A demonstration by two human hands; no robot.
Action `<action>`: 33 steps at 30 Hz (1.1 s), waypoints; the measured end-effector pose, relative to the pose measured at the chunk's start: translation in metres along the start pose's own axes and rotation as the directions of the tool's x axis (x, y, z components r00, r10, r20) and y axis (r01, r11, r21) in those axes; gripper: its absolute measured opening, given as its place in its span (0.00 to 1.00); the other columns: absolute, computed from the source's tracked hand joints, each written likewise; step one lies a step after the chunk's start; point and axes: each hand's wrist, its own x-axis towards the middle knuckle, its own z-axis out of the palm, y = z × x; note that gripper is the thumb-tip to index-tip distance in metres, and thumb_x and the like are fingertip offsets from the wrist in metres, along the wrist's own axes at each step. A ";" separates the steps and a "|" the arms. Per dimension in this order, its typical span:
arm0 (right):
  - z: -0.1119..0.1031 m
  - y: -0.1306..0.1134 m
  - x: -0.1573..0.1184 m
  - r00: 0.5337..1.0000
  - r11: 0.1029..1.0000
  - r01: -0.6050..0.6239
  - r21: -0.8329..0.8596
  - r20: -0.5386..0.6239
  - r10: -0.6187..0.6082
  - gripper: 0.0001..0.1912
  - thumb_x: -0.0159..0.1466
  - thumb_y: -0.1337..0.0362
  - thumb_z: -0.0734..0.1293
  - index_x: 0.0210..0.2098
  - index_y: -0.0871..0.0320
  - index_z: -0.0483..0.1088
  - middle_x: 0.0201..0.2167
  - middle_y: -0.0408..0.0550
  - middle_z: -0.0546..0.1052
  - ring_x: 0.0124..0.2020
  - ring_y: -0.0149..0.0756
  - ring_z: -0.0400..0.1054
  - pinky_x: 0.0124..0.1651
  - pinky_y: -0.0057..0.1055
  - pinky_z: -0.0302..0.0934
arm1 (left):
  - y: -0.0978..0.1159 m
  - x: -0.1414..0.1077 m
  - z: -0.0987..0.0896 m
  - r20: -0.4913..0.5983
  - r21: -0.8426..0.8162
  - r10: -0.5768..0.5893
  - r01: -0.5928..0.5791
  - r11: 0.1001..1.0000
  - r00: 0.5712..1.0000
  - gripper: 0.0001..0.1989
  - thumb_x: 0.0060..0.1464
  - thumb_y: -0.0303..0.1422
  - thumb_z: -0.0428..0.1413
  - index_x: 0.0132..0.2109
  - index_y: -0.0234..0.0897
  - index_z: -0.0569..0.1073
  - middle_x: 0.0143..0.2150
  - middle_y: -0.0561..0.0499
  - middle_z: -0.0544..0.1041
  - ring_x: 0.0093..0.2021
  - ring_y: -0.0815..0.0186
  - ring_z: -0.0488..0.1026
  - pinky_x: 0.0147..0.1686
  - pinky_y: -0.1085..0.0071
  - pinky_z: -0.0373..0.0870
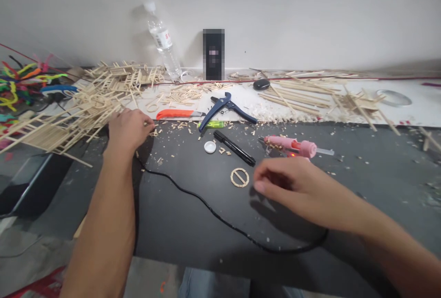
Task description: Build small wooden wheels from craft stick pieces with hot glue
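My left hand (127,128) reaches to the right edge of a heap of thin wooden sticks and stick-built pieces (91,107). Its back faces me; most of the fingers are hidden, so I cannot see whether anything is held. My right hand (289,179) hovers above the dark tabletop, fingers loosely curled, with nothing visible in it. Just left of its thumb lies a small wooden ring with a crossbar (240,177). Beyond that hand rests a pink glue gun (291,145) with a lit red spot. A black marker (234,147) and a white cap (210,147) lie near the ring.
Blue-handled cutters (225,110), an orange knife (175,114) and a black oval object (261,84) lie farther back. A plastic bottle (163,42) leans on the wall. A black cable (203,200) crosses the table (179,233). Colourful pipe cleaners (20,84) sit far left.
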 end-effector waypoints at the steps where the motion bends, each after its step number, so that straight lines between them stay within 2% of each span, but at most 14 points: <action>1: 0.010 -0.006 0.012 1.000 0.995 0.005 -0.096 0.001 -0.005 0.05 0.64 0.59 0.71 0.37 0.53 0.77 0.28 0.43 0.78 0.27 0.34 0.69 0.32 0.32 0.61 | 0.001 0.000 0.000 0.000 0.014 0.009 -0.009 1.000 1.000 0.16 0.65 0.39 0.58 0.55 0.34 0.74 0.58 0.42 0.74 0.58 0.53 0.72 0.58 0.46 0.69; 4: 0.038 -0.017 0.041 0.999 0.966 -0.011 -0.260 -0.050 -0.002 0.09 0.70 0.65 0.63 0.46 0.58 0.73 0.41 0.52 0.79 0.39 0.40 0.73 0.44 0.37 0.64 | 0.000 0.001 0.000 -0.006 0.004 0.040 -0.040 0.999 0.999 0.16 0.65 0.40 0.58 0.54 0.34 0.75 0.58 0.43 0.74 0.59 0.52 0.71 0.60 0.46 0.67; 6: 0.051 -0.021 0.055 0.997 0.934 -0.039 -0.356 -0.077 0.012 0.10 0.71 0.66 0.61 0.46 0.61 0.72 0.44 0.55 0.77 0.44 0.42 0.72 0.47 0.40 0.66 | -0.002 -0.001 -0.001 -0.021 -0.033 0.044 -0.045 0.998 0.999 0.17 0.64 0.40 0.58 0.54 0.34 0.75 0.58 0.43 0.74 0.59 0.52 0.71 0.60 0.46 0.67; 8: 0.058 -0.022 0.066 0.995 0.899 -0.076 -0.431 -0.094 0.039 0.09 0.72 0.63 0.63 0.46 0.62 0.72 0.45 0.53 0.76 0.46 0.41 0.72 0.48 0.41 0.68 | -0.003 -0.005 -0.005 -0.038 -0.092 0.035 -0.038 0.995 0.999 0.16 0.64 0.41 0.58 0.53 0.34 0.75 0.57 0.43 0.75 0.58 0.53 0.72 0.59 0.47 0.68; 11: 0.062 -0.021 0.078 0.994 0.869 -0.097 -0.485 -0.086 0.063 0.12 0.71 0.59 0.67 0.48 0.61 0.72 0.47 0.50 0.76 0.47 0.40 0.73 0.50 0.43 0.70 | 0.004 -0.022 -0.014 -0.052 -0.230 0.023 -0.034 0.973 0.998 0.14 0.65 0.41 0.57 0.47 0.33 0.76 0.48 0.46 0.78 0.51 0.56 0.75 0.55 0.51 0.70; 13: 0.062 -0.020 0.081 0.997 0.872 -0.071 -0.485 -0.054 0.051 0.14 0.71 0.60 0.67 0.53 0.60 0.71 0.47 0.50 0.76 0.47 0.40 0.73 0.50 0.44 0.70 | 0.020 -0.038 -0.018 -0.056 -0.357 0.036 -0.054 0.932 0.998 0.12 0.65 0.39 0.55 0.44 0.35 0.76 0.39 0.48 0.79 0.44 0.58 0.76 0.51 0.55 0.71; 17: 0.055 -0.025 0.073 1.000 0.913 -0.007 -0.408 -0.016 0.001 0.24 0.71 0.73 0.60 0.66 0.59 0.63 0.41 0.55 0.76 0.40 0.43 0.73 0.43 0.40 0.68 | 0.067 -0.070 -0.022 -0.017 -0.639 0.171 -0.142 0.756 0.985 0.17 0.65 0.46 0.54 0.50 0.41 0.77 0.43 0.49 0.80 0.40 0.63 0.77 0.40 0.69 0.73; 19: 0.048 -0.028 0.060 0.999 0.948 0.030 -0.317 -0.013 -0.036 0.23 0.70 0.74 0.57 0.62 0.58 0.68 0.39 0.55 0.76 0.37 0.42 0.73 0.41 0.38 0.66 | 0.088 -0.080 -0.023 0.002 -0.734 0.241 -0.162 0.660 0.971 0.19 0.64 0.49 0.54 0.53 0.44 0.77 0.41 0.51 0.80 0.38 0.65 0.77 0.36 0.73 0.73; 21: 0.041 -0.029 0.043 0.996 0.978 0.083 -0.190 -0.019 -0.088 0.20 0.71 0.73 0.55 0.54 0.56 0.73 0.37 0.50 0.77 0.36 0.38 0.73 0.40 0.33 0.66 | 0.103 -0.087 -0.024 -0.003 -0.838 0.301 -0.167 0.520 0.954 0.15 0.64 0.47 0.56 0.50 0.46 0.77 0.40 0.54 0.80 0.38 0.69 0.77 0.38 0.76 0.73; 24: 0.034 -0.018 0.017 0.983 0.984 0.180 -0.002 -0.040 -0.180 0.19 0.72 0.73 0.53 0.48 0.54 0.72 0.38 0.43 0.80 0.38 0.30 0.75 0.42 0.25 0.68 | 0.114 -0.090 -0.027 0.012 -0.967 0.383 -0.087 0.239 0.924 0.06 0.63 0.40 0.60 0.45 0.47 0.77 0.39 0.57 0.80 0.38 0.73 0.76 0.39 0.81 0.72; 26: 0.035 -0.004 0.004 0.973 0.971 0.227 0.070 -0.058 -0.223 0.18 0.71 0.74 0.55 0.50 0.51 0.70 0.43 0.40 0.81 0.42 0.27 0.76 0.46 0.23 0.67 | 0.117 -0.091 -0.027 0.033 -0.986 0.395 -0.036 0.165 0.918 0.04 0.62 0.37 0.62 0.43 0.45 0.76 0.39 0.57 0.81 0.37 0.74 0.77 0.38 0.81 0.72; 28: 0.039 0.011 -0.002 0.968 0.964 0.249 0.096 -0.068 -0.243 0.17 0.69 0.75 0.59 0.52 0.50 0.69 0.46 0.40 0.80 0.46 0.29 0.75 0.50 0.25 0.66 | 0.118 -0.090 -0.024 0.053 -0.983 0.377 -0.018 0.183 0.925 0.06 0.61 0.37 0.63 0.41 0.43 0.74 0.39 0.56 0.81 0.38 0.72 0.78 0.39 0.78 0.74; 29: 0.041 0.016 -0.004 0.966 0.962 0.254 0.098 -0.067 -0.248 0.17 0.68 0.74 0.62 0.52 0.50 0.69 0.47 0.41 0.79 0.47 0.31 0.74 0.51 0.27 0.66 | 0.118 -0.090 -0.020 0.064 -0.973 0.364 -0.024 0.231 0.929 0.07 0.61 0.38 0.63 0.41 0.42 0.74 0.40 0.55 0.81 0.38 0.70 0.78 0.39 0.76 0.74; 33: 0.050 0.023 -0.002 0.959 0.958 0.274 0.088 -0.097 -0.265 0.15 0.67 0.71 0.67 0.51 0.51 0.68 0.45 0.46 0.78 0.46 0.38 0.72 0.50 0.35 0.66 | 0.112 -0.089 0.003 0.124 -0.843 0.319 -0.070 0.533 0.940 0.10 0.61 0.42 0.61 0.38 0.40 0.75 0.38 0.52 0.80 0.37 0.65 0.77 0.36 0.70 0.73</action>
